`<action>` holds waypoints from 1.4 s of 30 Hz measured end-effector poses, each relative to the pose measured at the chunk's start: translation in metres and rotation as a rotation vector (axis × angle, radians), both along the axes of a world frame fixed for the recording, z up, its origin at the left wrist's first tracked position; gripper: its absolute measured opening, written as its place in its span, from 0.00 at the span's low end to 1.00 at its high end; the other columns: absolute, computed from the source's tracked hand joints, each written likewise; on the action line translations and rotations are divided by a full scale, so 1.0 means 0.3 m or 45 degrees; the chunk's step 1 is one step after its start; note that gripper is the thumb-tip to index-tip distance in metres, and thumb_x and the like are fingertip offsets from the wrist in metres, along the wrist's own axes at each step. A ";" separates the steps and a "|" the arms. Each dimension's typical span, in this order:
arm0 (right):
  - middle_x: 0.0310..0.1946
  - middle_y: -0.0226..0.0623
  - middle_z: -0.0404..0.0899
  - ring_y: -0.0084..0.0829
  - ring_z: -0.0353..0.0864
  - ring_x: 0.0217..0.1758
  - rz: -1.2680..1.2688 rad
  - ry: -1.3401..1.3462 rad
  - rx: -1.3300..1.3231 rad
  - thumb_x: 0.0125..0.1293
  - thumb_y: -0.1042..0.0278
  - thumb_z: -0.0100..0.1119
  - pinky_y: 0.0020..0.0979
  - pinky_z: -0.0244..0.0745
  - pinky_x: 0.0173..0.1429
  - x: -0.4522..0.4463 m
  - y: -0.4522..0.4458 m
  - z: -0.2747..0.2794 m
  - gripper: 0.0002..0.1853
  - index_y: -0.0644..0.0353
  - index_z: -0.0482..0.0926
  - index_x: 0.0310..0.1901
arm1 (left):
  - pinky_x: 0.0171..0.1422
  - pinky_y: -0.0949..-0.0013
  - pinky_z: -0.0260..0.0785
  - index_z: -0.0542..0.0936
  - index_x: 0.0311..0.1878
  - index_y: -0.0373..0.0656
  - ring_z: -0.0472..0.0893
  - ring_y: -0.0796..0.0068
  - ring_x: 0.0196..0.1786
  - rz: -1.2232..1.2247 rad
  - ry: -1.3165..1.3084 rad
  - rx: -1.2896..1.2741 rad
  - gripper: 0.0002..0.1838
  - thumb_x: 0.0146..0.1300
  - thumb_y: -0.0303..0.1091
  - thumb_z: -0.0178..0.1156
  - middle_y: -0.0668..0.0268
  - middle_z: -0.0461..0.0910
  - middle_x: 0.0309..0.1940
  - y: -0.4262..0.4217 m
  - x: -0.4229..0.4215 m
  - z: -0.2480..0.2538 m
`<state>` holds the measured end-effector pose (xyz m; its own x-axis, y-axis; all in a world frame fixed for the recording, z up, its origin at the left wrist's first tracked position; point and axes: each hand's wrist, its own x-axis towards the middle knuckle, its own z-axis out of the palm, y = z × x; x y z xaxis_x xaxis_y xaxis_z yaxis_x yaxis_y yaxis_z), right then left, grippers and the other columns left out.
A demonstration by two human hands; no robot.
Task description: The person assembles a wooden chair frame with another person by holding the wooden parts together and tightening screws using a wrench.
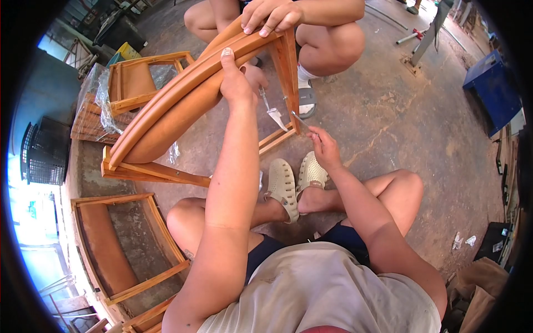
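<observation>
A wooden chair frame (292, 83) with curved tan padding (172, 119) stands tilted in front of me. My left hand (239, 80) grips its padded curved rail, thumb on top. In my right hand (324, 147), the fingers pinch a slim metal tool (301, 121) whose tip meets the lower part of a wooden leg; its exact kind is unclear. Opposite me, a co-worker's hand (272, 16) rests on the top corner of the frame. The co-worker's other hand (255, 77), partly behind my left hand, holds a silver-and-white tool (273, 114) inside the frame.
Another padded frame (130, 86) lies on a plastic-wrapped stack at left. A similar frame (105, 250) leans lower left, near a black basket (45, 150). A blue metal box (494, 89) stands at right. The co-worker crouches on the concrete floor (383, 122).
</observation>
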<state>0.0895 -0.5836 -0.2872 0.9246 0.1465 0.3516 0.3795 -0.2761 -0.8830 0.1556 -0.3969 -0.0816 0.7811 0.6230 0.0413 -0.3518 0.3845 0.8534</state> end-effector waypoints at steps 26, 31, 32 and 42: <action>0.38 0.42 0.82 0.42 0.81 0.43 0.026 -0.052 -0.027 0.69 0.71 0.49 0.37 0.75 0.47 -0.009 0.006 -0.018 0.11 0.61 0.75 0.50 | 0.55 0.67 0.61 0.71 0.57 0.43 0.73 0.75 0.49 0.085 -0.014 0.104 0.28 0.61 0.53 0.59 0.67 0.75 0.49 0.022 0.024 -0.021; 0.38 0.42 0.82 0.43 0.81 0.44 0.036 -0.004 -0.029 0.69 0.71 0.49 0.36 0.75 0.48 -0.012 0.007 -0.017 0.12 0.61 0.75 0.51 | 0.55 0.67 0.61 0.72 0.57 0.43 0.73 0.75 0.49 0.080 -0.030 0.106 0.29 0.61 0.54 0.58 0.67 0.75 0.48 0.024 0.028 -0.027; 0.39 0.42 0.82 0.43 0.81 0.44 0.037 0.004 -0.038 0.69 0.71 0.49 0.36 0.75 0.48 -0.013 0.008 -0.015 0.12 0.61 0.75 0.51 | 0.55 0.67 0.61 0.72 0.57 0.43 0.73 0.75 0.49 0.080 -0.030 0.106 0.29 0.61 0.54 0.58 0.67 0.75 0.48 0.025 0.028 -0.028; 0.41 0.43 0.82 0.40 0.82 0.46 0.056 0.002 0.065 0.71 0.69 0.48 0.34 0.74 0.50 0.030 0.063 0.011 0.13 0.63 0.74 0.53 | 0.52 0.69 0.63 0.71 0.58 0.43 0.75 0.75 0.47 0.112 0.010 0.101 0.29 0.61 0.53 0.58 0.67 0.75 0.49 0.021 0.027 -0.028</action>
<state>0.0985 -0.5648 -0.2840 0.9182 0.1690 0.3581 0.3888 -0.2134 -0.8963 0.1636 -0.3905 -0.0899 0.7242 0.6840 0.0876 -0.3746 0.2836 0.8827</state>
